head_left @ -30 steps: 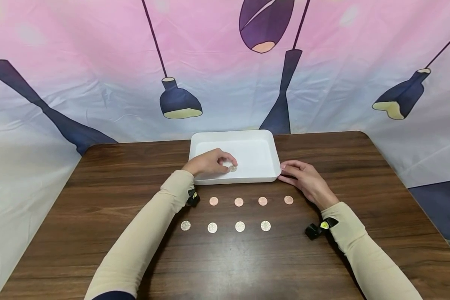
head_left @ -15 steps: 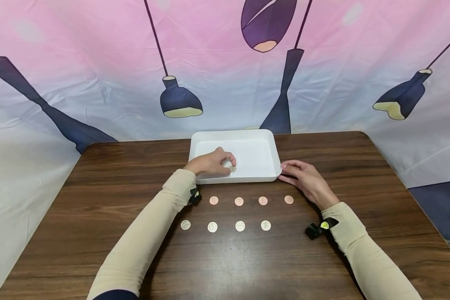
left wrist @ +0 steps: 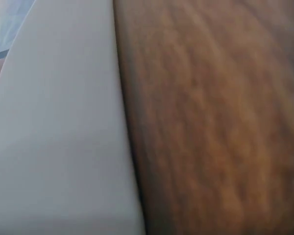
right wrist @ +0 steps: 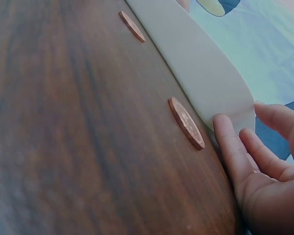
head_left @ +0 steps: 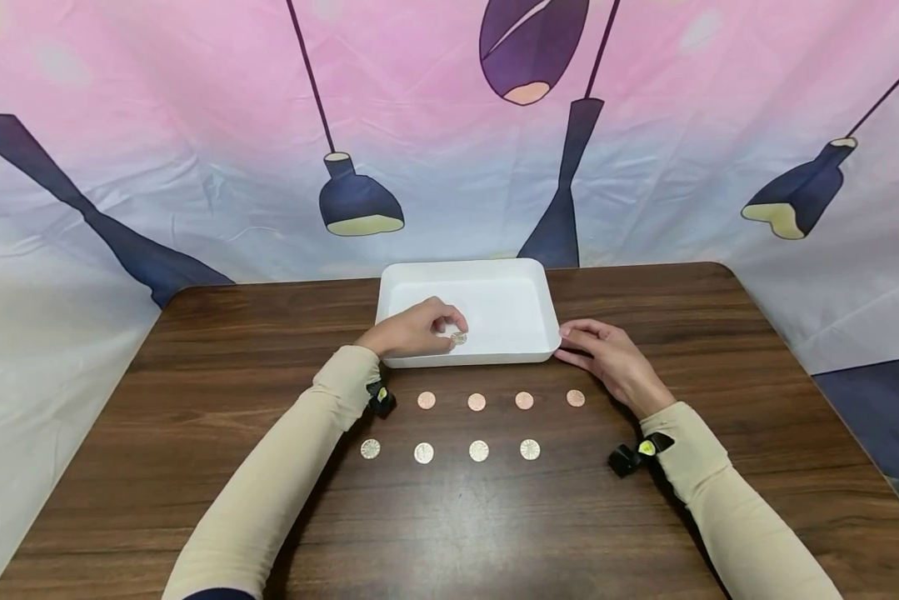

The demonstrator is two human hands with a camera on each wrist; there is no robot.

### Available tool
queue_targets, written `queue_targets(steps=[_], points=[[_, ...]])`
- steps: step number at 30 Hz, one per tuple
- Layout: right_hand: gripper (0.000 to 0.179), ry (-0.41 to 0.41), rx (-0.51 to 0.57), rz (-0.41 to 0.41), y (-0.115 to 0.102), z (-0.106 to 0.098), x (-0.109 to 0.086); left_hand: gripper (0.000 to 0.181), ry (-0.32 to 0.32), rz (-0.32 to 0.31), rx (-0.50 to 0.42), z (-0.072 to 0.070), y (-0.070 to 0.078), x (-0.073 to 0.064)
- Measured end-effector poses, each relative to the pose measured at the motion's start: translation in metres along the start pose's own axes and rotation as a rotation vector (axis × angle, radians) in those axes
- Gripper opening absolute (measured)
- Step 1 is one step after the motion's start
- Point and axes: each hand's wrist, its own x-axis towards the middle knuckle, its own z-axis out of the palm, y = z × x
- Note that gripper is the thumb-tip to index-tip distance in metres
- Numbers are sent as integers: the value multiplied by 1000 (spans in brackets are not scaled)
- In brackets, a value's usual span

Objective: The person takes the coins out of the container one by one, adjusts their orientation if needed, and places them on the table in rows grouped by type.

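My left hand (head_left: 412, 327) reaches over the near left side of a white tray (head_left: 505, 312), its thumb and fingers pinching a silver-coloured coin (head_left: 459, 338) low inside. In the left wrist view, only the tray's outer wall (left wrist: 59, 112) and wood show plainly, so the coin is out of sight there. At the tray's near right corner rests my right hand (head_left: 612, 362), the fingertips touching the outside. The right wrist view has these fingers (right wrist: 230, 147) against the tray wall, with a copper-coloured coin (right wrist: 186, 123) lying flat close by.
In front of the tray lies a row of several copper-coloured coins (head_left: 476, 402). Nearer to me runs a second row, of several silver-coloured coins (head_left: 479, 451). All lie on a brown wooden table (head_left: 449, 533). Behind its far edge hangs a printed cloth (head_left: 449, 192).
My left hand has shifted very slightly left inside the tray, the coin with it. My right hand stays at the corner, and the rows of coins lie as before.
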Motion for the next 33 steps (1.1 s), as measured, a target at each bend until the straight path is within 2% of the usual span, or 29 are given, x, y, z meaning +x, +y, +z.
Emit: queue_targets(steps=[6,12,20,26,33], points=[[26,-4,4,4,1,-1,-1,24,28,-36,57,2,4,5],[21,4,8,2,3,-1,-2,13,112,-95,81,3,14,12],[23,-12,16,5,4,0,-1,22,201,-207,39,6,15,15],[19,-13,20,-2,1,1,0,30,265,-248,61,8,17,18],[23,-12,24,-5,0,-1,1,25,312,-281,26,10,18,21]])
